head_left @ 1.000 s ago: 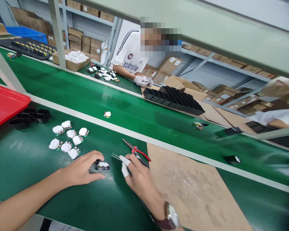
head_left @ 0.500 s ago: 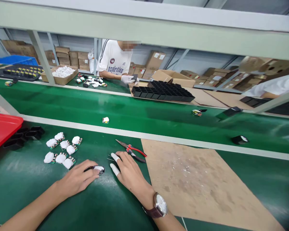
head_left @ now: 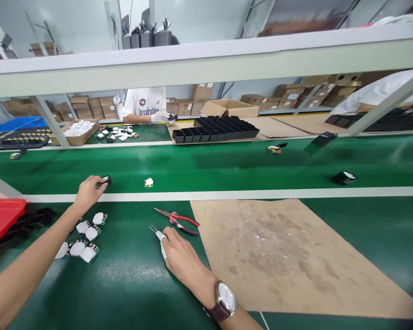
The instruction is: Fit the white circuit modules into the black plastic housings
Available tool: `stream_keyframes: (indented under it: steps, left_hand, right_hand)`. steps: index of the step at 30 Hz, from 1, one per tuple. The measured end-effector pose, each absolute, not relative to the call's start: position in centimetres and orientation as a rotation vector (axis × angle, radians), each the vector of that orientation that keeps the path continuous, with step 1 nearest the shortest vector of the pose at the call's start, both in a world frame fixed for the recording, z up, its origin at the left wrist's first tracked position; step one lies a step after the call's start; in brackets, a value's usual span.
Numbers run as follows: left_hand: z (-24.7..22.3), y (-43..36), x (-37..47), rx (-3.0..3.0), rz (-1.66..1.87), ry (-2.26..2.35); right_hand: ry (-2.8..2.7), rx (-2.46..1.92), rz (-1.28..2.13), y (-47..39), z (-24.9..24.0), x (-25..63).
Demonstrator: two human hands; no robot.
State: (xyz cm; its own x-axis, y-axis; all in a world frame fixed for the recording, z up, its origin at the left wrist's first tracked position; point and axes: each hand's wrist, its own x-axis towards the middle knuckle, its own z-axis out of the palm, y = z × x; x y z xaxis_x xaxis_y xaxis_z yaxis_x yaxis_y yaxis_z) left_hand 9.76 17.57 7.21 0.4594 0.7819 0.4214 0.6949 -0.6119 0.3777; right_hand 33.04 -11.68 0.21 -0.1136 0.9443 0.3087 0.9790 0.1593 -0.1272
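My left hand (head_left: 90, 191) reaches over the far green belt, fingers pinched on a small black plastic housing (head_left: 107, 179) with white stuff in its end. On the near green surface my right hand (head_left: 179, 250) is closed, with white covers on the thumb and a finger. Two thin metal tips of tweezers (head_left: 153, 228) poke out from it; the rest is hidden in the hand. Just beyond it lie needle-nose pliers (head_left: 179, 220) with red and black handles. Several small circuit boards topped with white pads (head_left: 88, 253) lie below my left forearm, which partly covers them.
A red tray (head_left: 3, 220) and black housings (head_left: 27, 224) sit at left. Stained cardboard (head_left: 278, 261) covers the right side. The belt carries a circuit board (head_left: 149, 182) and a black housing (head_left: 344, 178). A rail (head_left: 206, 62) crosses above; a gloved co-worker (head_left: 144, 105) works opposite.
My left hand has carried the black housing forward and left, from the near surface to over the belt. My right hand stays near the pliers. The view has tilted upward.
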Motion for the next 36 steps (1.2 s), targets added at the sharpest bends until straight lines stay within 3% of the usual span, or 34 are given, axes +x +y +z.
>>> stream_keyframes:
  steps: [6, 12, 17, 21, 25, 30, 36]
  left_hand:
    - [6.0, 16.4, 10.6, 2.557, 0.857, 1.298]
    - [6.5, 5.1, 11.5, 2.425, 0.436, 0.397]
    - [7.7, 2.2, 11.1, 2.25, 0.49, 0.247]
    - [8.6, 2.1, 10.4, 2.18, 0.417, 0.288]
    - [9.0, 3.9, 9.4, 2.068, 0.562, 0.509]
    - [8.3, 11.7, 6.3, 2.118, 0.717, 1.055]
    - [8.5, 20.7, 1.1, 2.154, 0.919, 1.383]
  right_hand:
    - [-2.12, -1.783, -0.167, -11.9, 0.6, 33.0]
    - [-1.947, -1.449, 0.028, -12.0, 1.2, 32.0]
    - [-1.887, -1.331, 0.157, -12.3, 1.9, 31.0]
    - [-1.854, -1.266, 0.166, -12.3, 2.4, 30.5]
    - [-1.835, -1.311, 0.113, -12.1, 1.7, 30.8]
    - [-1.995, -1.647, -0.009, -11.9, 0.4, 31.5]
    - [-2.11, -1.898, -0.067, -9.3, 1.4, 33.4]
